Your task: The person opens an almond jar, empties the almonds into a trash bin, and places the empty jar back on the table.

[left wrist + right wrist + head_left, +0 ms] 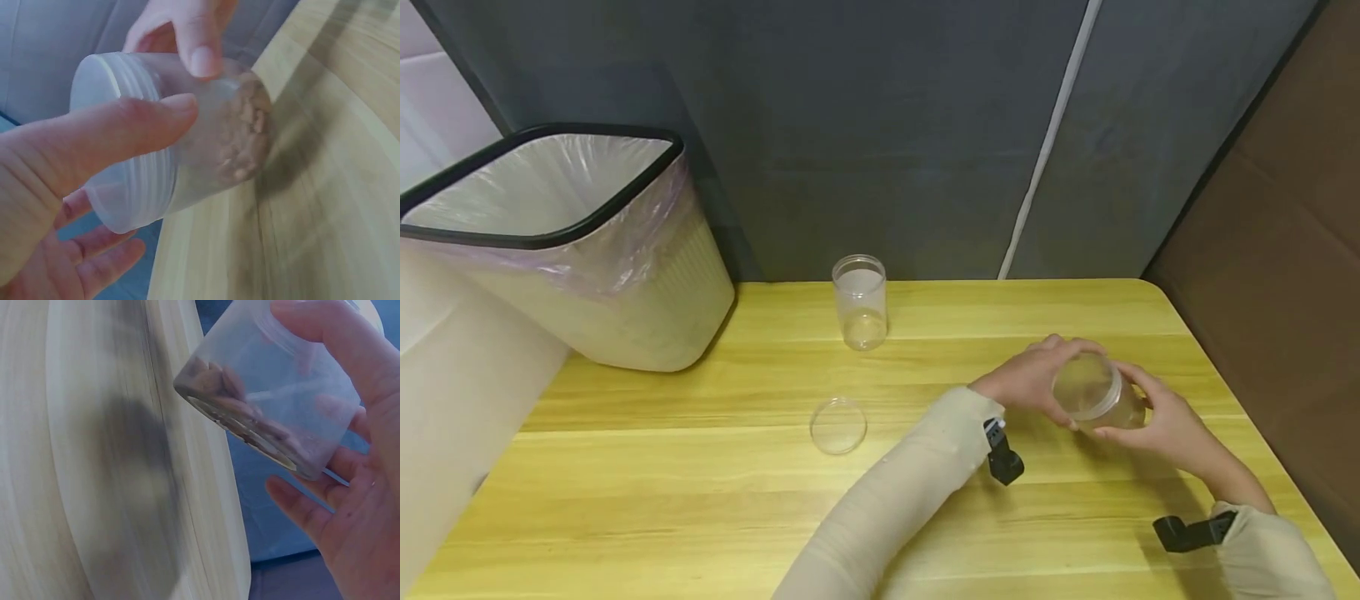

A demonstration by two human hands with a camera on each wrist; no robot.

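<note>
From the head camera, a person's left hand (pixel 1026 379) and right hand (pixel 1165 421) hold a clear plastic jar (pixel 1097 392) between them, tilted above the right part of the yellow wooden tabletop (pixel 700 500). The left fingers curl round its lidded end; the right fingers wrap its base. An open, empty jar (pixel 860 302) stands upright near the far edge, and a loose clear lid (pixel 838 425) lies flat nearer the person, well apart from the hands. A lined waste bin (pixel 550 242) sits at the left.

At the left wrist, the thumb (pixel 125 134) presses across the jar (pixel 169 144) beside its lid (pixel 100 144), while a fingertip of the right hand (pixel 203 44) grips from above. Brown bits (pixel 244 137) lie at the jar's bottom.

At the right wrist, the right hand (pixel 356 487) cradles the tilted jar (pixel 275 394), thumb over its side, fingers curled beneath, above the tabletop (pixel 94 456).
</note>
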